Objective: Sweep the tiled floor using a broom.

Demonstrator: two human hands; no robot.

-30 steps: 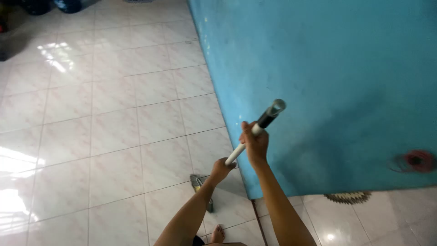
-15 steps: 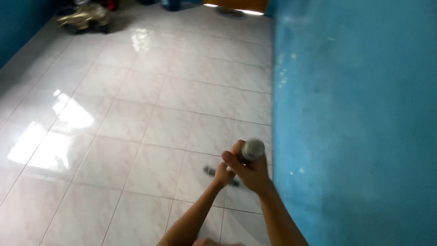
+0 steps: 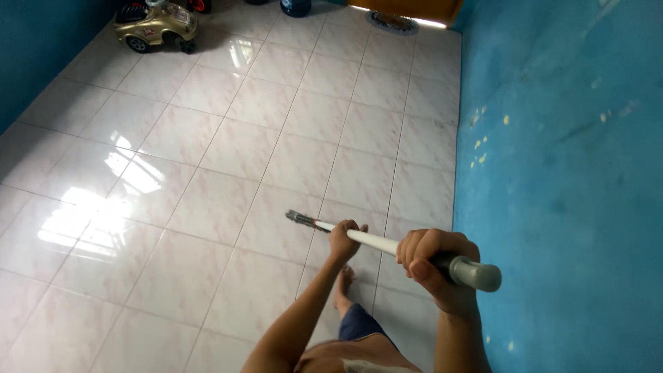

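The right hand (image 3: 434, 261) is clenched around the dark grip near the top of a long-handled floor tool, just short of its grey end cap (image 3: 478, 275). The left hand (image 3: 345, 239) is wrapped around the white pole (image 3: 373, 242) further down, at about ten o'clock from the right. The pole runs on in that direction to the tool's head (image 3: 302, 219), which sits low over the pale tiled floor (image 3: 207, 145); whether it touches the tiles cannot be told. A bare foot (image 3: 343, 284) stands just below the left hand, at six o'clock.

A blue wall (image 3: 566, 173) fills the three o'clock side. Far off at eleven o'clock a gold toy car (image 3: 153, 24) is parked, and a round doormat (image 3: 391, 22) lies near twelve.

Judging by the two-handed grip and the low head, a stroke across the floor beside the wall is in hand. Another stroke would call for keeping both hands closed and the head flat on the tiles.

Half a second ago the pole pointed almost straight at the camera and was blurred; now it lies across the view, and the view has lifted to show the toy car fully.
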